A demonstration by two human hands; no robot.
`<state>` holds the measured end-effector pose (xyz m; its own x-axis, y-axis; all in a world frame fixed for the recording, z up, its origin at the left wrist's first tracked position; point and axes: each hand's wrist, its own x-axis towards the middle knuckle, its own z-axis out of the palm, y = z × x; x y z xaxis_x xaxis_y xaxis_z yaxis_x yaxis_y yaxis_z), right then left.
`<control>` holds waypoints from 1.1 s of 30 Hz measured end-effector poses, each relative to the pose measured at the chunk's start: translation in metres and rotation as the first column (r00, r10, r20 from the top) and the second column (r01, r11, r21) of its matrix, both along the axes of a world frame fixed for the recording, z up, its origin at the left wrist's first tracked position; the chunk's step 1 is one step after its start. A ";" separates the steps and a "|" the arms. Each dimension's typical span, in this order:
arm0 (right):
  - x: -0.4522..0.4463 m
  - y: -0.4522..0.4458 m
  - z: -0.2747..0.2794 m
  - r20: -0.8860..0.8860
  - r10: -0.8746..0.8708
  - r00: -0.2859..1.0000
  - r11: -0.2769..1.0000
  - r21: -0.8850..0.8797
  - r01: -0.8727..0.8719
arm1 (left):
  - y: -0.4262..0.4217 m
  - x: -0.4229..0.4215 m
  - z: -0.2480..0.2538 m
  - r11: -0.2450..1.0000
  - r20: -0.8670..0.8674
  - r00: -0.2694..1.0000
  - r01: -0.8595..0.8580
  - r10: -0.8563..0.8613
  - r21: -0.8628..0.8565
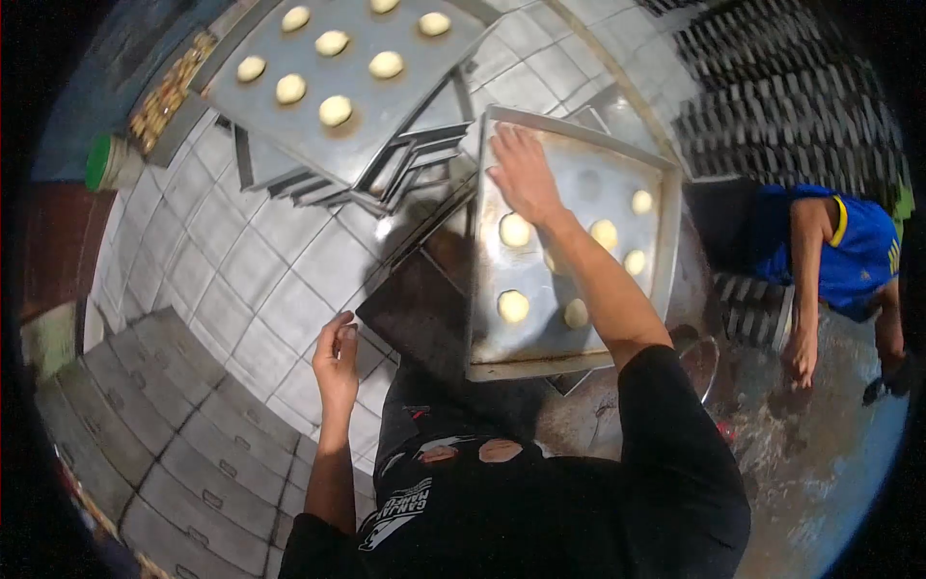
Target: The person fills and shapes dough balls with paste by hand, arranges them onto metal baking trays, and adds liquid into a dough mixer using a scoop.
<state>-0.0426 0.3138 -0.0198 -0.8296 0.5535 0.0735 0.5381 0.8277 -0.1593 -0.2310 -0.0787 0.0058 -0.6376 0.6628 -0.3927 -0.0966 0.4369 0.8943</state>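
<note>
A metal tray (pixel 569 352) stands in front of my body with several pale dough balls on it. My right hand (pixel 524 174) reaches over the tray's far left corner, palm down, fingers spread. Whether a dough ball lies beneath that palm cannot be seen. One dough ball (pixel 515 230) sits just below the hand, and my forearm partly covers another. My left hand (pixel 337 349) is raised over the tiled floor, left of the tray, fingers loosely curled and apart, holding nothing.
Another tray (pixel 280 121) with several dough balls rests on stacked trays at the upper left. A co-worker in a blue shirt (pixel 849 261) is at the right. Grey drawer-like blocks (pixel 183 434) fill the lower left. Dark stacked racks (pixel 781 106) stand at the upper right.
</note>
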 end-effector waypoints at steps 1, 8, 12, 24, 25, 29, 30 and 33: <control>0.005 0.002 -0.005 -0.016 -0.011 1.000 1.000 -0.008 0.011 | 0.012 0.000 0.005 0.998 -0.031 0.998 0.056 -0.055 0.027; 0.138 0.053 0.063 -0.062 -0.546 0.836 0.660 -0.647 0.383 | 0.037 -0.004 0.035 0.963 -0.214 0.956 0.233 -0.201 0.139; 0.217 -0.013 0.028 0.164 -0.678 0.716 0.466 -0.657 0.592 | 0.052 0.033 0.048 0.905 -0.194 0.937 0.336 -0.292 0.260; 0.220 -0.379 0.174 -0.520 -0.763 0.384 0.639 -0.523 0.564 | 0.023 0.296 0.102 0.842 0.580 0.613 0.341 -0.536 0.418; 0.235 -0.404 0.166 -0.537 -0.766 0.354 0.638 -0.564 0.525 | 0.005 0.313 0.118 0.832 0.503 0.668 0.379 -0.549 0.405; 0.309 -0.500 0.133 -0.477 -0.860 0.181 0.505 -0.748 0.431 | -0.069 0.381 0.108 0.751 0.301 0.697 0.534 -0.651 0.389; 0.323 -0.520 0.125 -0.370 -0.927 0.058 0.370 -0.880 0.298 | -0.085 0.402 0.115 0.799 0.427 0.675 0.499 -0.601 0.336; 0.349 -0.575 0.121 -0.489 -0.836 -0.248 0.490 -0.869 0.063 | -0.124 0.443 0.116 0.689 0.356 0.590 0.639 -0.724 0.342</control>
